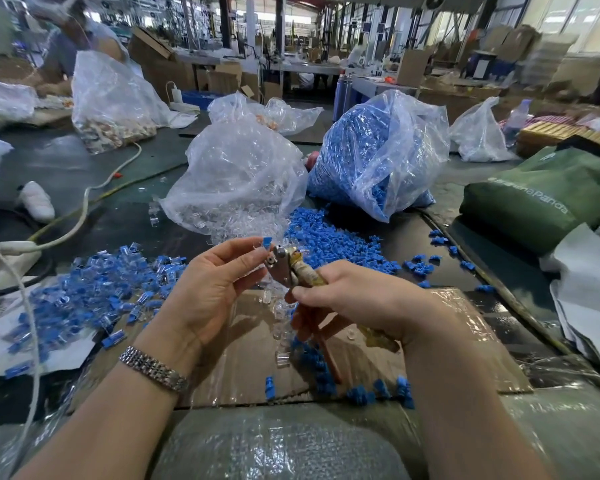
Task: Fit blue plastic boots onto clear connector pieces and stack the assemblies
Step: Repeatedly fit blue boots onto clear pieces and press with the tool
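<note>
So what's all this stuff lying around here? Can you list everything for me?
bag of blue boots: one, clear plastic, far right of centre
bag of clear connectors: one, clear, far centre
loose blue boots: many, blue, spilled before the bags
finished assemblies: a heap, blue and clear, left
cardboard sheet: one, brown, taped over, under the hands
green bag: one, green, right
white cable: one, white, left
wristwatch: one, silver, left wrist
hand tool: one, metal with wrapped handles, in the right hand
blue boot piece: one, blue, at the left fingertips
left hand: pinches the piece
right hand: grips the tool
</note>
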A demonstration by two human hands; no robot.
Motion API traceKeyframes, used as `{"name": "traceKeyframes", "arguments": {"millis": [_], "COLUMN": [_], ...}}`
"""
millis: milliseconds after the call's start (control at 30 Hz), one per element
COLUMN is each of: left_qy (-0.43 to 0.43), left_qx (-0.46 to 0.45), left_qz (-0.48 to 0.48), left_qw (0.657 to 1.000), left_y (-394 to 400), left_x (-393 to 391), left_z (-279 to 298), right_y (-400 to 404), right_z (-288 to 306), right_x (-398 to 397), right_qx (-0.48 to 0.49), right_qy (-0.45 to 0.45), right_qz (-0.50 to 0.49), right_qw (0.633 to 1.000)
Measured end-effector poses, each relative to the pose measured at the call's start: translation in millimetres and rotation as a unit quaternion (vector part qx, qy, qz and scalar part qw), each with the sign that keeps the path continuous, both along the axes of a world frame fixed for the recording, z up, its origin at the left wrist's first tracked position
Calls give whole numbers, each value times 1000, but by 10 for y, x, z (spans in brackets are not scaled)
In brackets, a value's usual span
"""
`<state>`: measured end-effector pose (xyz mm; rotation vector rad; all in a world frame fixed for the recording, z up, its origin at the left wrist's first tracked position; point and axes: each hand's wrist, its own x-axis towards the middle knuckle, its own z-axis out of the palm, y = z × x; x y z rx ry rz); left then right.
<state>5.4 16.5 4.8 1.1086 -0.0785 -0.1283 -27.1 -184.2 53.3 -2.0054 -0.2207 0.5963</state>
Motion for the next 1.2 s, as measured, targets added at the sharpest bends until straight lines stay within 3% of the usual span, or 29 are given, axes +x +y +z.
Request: {"name": "traceKeyframes", "arguments": {"millis": [200,400,633,900,967,1000,1100,1167,1200], "left_qy": [-6,-34,-61,-99,-108,-110,-72,-62,-80], "left_qx": [31,120,142,191,271,336,526,628,649], "left_qz": [6,26,52,89,158,205,300,320,317], "left_qw": [999,992,987,973,943,913,793,707,687], "left_y": [-2,-6,-30,56,145,200,337,339,310], "left_x": [-20,-62,-116,-63,-3,24,88,58,34], "left_z": [-8,19,64,32,-21,-43,-71,-60,-56], "right_y": [49,73,123,12,-98,-164,-343,-408,-425], "right_z": [44,11,-35,14,47,53,-24,-132,-192], "right_x": [-13,-23,-42,-19,-8,7,84,116,122], "right_qx": [-12,-28,-68,-39,-66,-100,-243,-317,-341], "right_qy": [-9,-16,-80,-48,-73,-96,-154,-145,-131], "right_qz": [5,3,-24,-24,-58,-82,-161,-196,-204], "right_qw": [1000,999,994,998,994,987,944,917,908]}}
